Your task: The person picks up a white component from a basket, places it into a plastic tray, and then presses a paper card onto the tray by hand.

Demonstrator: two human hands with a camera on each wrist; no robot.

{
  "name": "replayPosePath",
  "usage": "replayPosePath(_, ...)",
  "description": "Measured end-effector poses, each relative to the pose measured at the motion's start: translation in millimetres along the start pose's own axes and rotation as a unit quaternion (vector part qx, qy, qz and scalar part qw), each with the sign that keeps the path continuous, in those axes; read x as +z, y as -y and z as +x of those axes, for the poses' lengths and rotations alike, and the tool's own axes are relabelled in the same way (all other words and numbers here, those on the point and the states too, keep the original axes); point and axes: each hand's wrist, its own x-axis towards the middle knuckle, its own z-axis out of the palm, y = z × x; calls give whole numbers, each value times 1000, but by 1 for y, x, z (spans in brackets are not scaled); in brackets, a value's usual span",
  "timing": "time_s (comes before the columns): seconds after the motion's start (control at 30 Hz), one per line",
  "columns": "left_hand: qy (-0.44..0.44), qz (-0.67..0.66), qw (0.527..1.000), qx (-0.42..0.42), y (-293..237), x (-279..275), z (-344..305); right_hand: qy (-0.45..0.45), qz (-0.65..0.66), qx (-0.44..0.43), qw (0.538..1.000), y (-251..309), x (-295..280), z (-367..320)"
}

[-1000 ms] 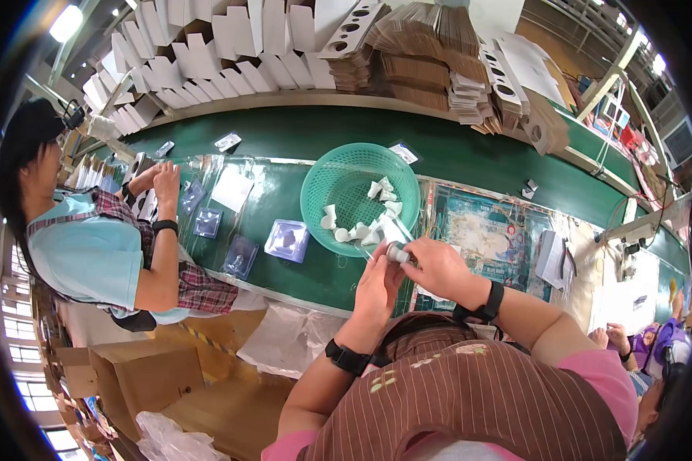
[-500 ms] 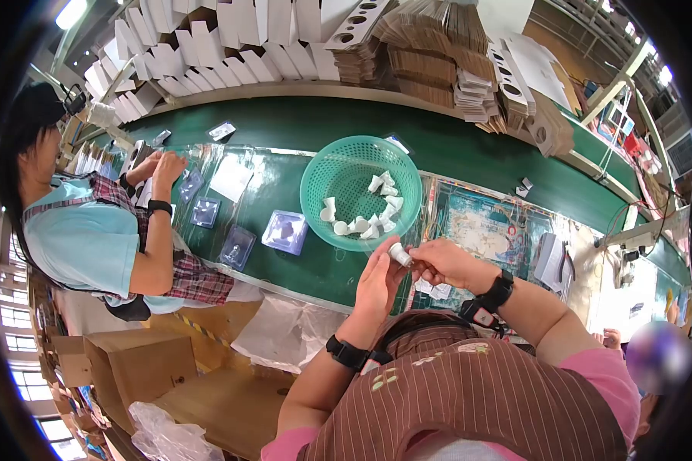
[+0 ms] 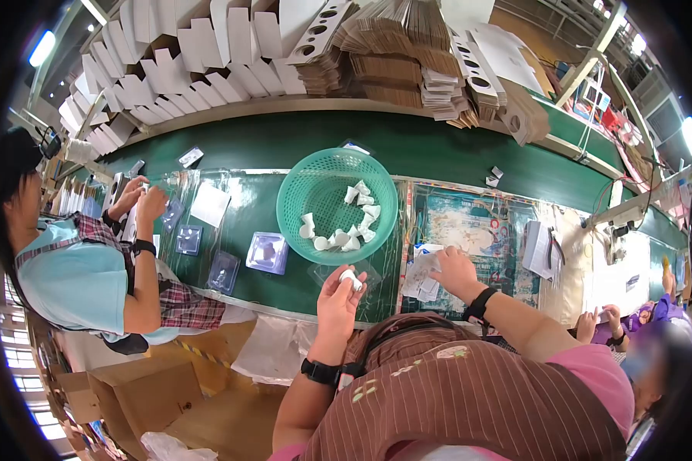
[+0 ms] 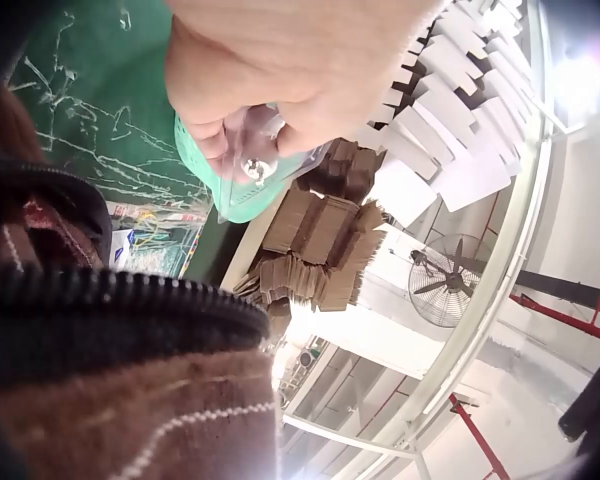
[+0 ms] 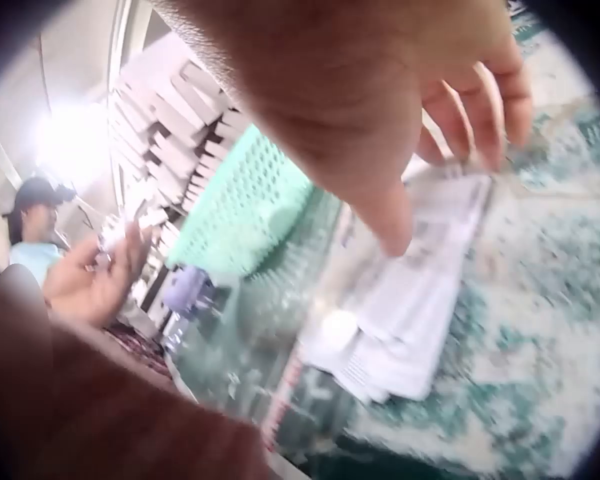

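My left hand [image 3: 335,306] holds a small white flared plastic fitting [image 3: 351,279] near the basket's front edge. A clear plastic shell [image 4: 242,150] is pinched in the same fingers, with a shiny round part showing through it in the left wrist view. Over a loose stack of printed white paper slips [image 3: 419,278] lies my right hand [image 3: 457,273], fingers spread and pointing down. In the right wrist view its thumb and fingertips are right at the top slips [image 5: 405,320]. More white fittings [image 3: 352,238] lie inside the green basket [image 3: 300,173].
Clear purple-tinted plastic trays [image 3: 267,253] lie left of the basket. Pliers [image 3: 555,250] rest on papers to the right. White boxes [image 3: 200,54] and stacked cardboard inserts [image 3: 396,77] fill the back shelf. Another person [image 3: 77,269] works at the left.
My right hand has left the white fitting and moved right to the paper slips. My left hand has kept the fitting and turned it upward. The view has shifted slightly.
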Motion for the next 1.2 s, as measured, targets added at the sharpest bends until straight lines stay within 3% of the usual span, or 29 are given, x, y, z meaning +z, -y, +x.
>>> replayPosePath(0.17, -9, 10, 1000, -5, -1, -10, 1, -21, 61, 23, 998, -2, -3, 1)
replayPosePath(0.27, -7, 24, 1000, -7, -1, -12, 1, -5, 73, -10, 997, -20, 10, 11)
replayPosePath(0.33, -4, 32, 999, -10, -1, -11, 1, 75, 122, 24, 989, -29, 7, 16)
replayPosePath(0.47, 5, 42, 999, -27, 0, -8, 1, 62, 74, 39, 995, -35, 1, 21)
replayPosePath(0.53, 12, 47, 998, -32, 1, -5, 0, -25, 81, 8, 996, -36, -3, 21)
replayPosePath(0.77, 3, 57, 998, -34, 1, -10, -1, -55, -15, -21, 998, -40, 7, 26)
replayPosePath(0.83, 0, 59, 998, -33, 1, -9, -2, -113, -52, -52, 991, -41, 9, 23)
replayPosePath(0.97, -3, 54, 998, -37, 1, -7, -4, -131, -26, -51, 990, -42, 11, 22)
replayPosePath(1.03, -1, 59, 998, -38, 1, -5, -4, -153, 113, -16, 982, -45, 10, 23)
replayPosePath(1.07, 7, 65, 997, -38, 0, -5, -4, -154, 116, -15, 981, -48, 8, 23)
replayPosePath(1.13, 16, 73, 996, -39, -1, -4, -5, -61, 399, 52, 913, -47, -28, 11)
replayPosePath(1.2, 48, 102, 991, -66, -3, 5, -7, -50, 434, 41, 898, -39, -64, -1)
